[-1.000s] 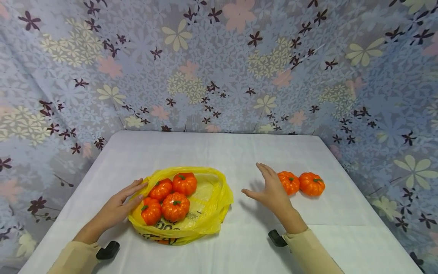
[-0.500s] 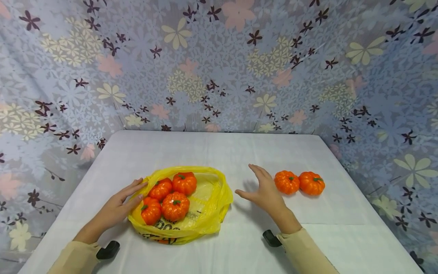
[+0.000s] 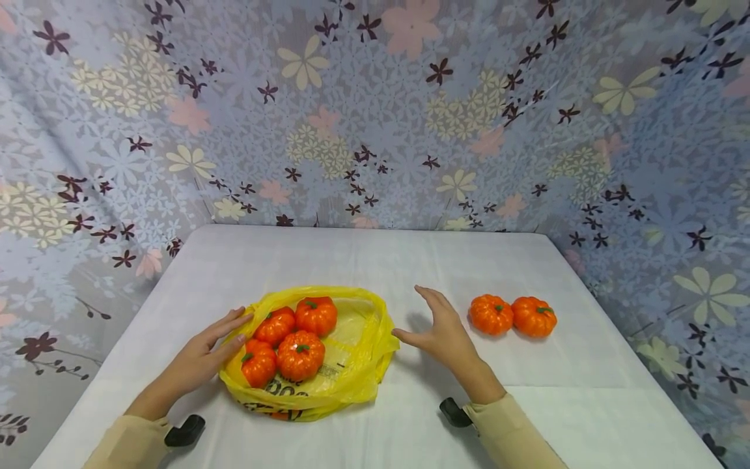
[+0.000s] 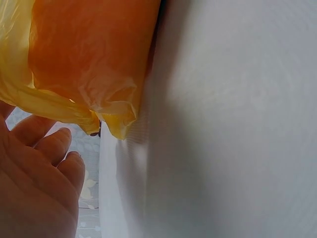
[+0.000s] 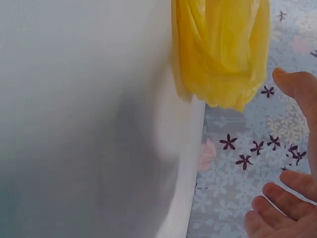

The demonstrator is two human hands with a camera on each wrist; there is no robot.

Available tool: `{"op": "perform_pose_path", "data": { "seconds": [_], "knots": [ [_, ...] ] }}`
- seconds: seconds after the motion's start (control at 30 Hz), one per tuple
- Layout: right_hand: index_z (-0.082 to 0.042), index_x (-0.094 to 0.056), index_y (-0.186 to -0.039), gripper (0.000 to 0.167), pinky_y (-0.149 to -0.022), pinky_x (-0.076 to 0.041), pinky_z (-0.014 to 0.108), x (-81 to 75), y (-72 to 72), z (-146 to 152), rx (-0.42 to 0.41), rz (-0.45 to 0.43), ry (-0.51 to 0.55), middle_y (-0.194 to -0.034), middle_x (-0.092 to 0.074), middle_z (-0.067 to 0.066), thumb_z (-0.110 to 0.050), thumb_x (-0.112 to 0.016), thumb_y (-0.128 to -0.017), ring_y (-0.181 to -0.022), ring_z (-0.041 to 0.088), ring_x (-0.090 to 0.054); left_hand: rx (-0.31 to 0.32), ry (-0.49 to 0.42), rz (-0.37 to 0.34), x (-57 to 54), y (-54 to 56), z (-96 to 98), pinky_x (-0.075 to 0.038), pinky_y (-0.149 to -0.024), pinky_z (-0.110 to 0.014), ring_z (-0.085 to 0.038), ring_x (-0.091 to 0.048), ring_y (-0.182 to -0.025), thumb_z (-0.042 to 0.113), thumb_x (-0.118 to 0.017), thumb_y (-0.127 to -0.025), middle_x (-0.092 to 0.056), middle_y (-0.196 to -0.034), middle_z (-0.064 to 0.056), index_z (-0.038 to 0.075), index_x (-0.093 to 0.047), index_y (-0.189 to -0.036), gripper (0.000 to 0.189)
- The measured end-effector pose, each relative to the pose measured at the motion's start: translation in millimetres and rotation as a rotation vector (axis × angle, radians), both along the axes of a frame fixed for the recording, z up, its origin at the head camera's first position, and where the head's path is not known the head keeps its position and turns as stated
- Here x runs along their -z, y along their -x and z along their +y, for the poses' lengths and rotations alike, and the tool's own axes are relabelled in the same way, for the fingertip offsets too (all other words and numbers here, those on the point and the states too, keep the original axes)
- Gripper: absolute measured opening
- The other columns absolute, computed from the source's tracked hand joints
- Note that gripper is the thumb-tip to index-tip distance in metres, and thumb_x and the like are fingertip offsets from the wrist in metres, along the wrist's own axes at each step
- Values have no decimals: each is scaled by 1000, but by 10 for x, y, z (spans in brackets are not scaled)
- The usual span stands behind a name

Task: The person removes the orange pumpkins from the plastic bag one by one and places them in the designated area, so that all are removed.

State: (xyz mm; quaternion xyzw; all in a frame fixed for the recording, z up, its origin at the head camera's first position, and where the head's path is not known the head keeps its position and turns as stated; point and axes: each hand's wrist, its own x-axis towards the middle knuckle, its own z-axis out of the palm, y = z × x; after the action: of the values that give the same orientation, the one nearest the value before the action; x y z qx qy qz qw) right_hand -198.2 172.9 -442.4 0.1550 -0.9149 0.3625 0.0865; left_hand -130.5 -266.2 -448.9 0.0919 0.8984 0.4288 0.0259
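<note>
**Yellow plastic bag (image 3: 359, 385), wide-mouthed, with four orange mini pumpkins (image 3: 301, 355) inside**

Set on a white tablecloth (image 3: 387, 260), left of centre, mouth facing up and rim crumpled all round. Clustered toward the left inside: the four pumpkins, ribbed and glossy, green stems showing, with bare yellow lining to their right. Black lettering (image 3: 287, 389) near the front, too creased to read in full.

At the bag's left rim, the left hand (image 3: 198, 359): fingers extended and relaxed, thumb apart from them, tips against the plastic. In the left wrist view, fingers loosely bent beside the yellow film and partly hidden by it, with pumpkin orange glowing through.

Just right of the bag, the right hand (image 3: 445, 342): thumb and fingers spread well apart, only air between. Thumb tip very near the rim, with a slim gap visible in the right wrist view.

Farther right on the cloth: two more mini pumpkins (image 3: 491, 314), side by side, seemingly touching.

On both forearms, beige sleeves (image 3: 130, 443), with a black fitting (image 3: 185, 430) beside each wrist. Behind everything, blue-grey floral fabric (image 3: 375, 117) in maroon, pink and pale yellow.
</note>
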Motion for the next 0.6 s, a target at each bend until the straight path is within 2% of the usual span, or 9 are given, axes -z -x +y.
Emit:
{"op": "perform_pose_path", "data": {
  "seconds": [0.17,0.6],
  "knots": [
    [-6,-46,-149,98,-110,-40,54,28,-35,-86,-15,-34,6,-150,-46,13,-43,-92,-71,-137,34,-44,-2,10,-5,8,-5,0,-17,-109,-74,-45,-19,-148,39,-55,-104,-28,-162,-17,11,-50,-150,54],
    [-7,-50,-147,93,-110,-41,51,35,-105,-420,-102,-40,47,-149,-48,12,-41,-92,-71,-137,33,-44,1,6,15,26,-4,9,-18,-110,-74,-45,-20,-148,38,-56,-104,-29,-162,-17,11,-50,-150,53]
  ]
}}
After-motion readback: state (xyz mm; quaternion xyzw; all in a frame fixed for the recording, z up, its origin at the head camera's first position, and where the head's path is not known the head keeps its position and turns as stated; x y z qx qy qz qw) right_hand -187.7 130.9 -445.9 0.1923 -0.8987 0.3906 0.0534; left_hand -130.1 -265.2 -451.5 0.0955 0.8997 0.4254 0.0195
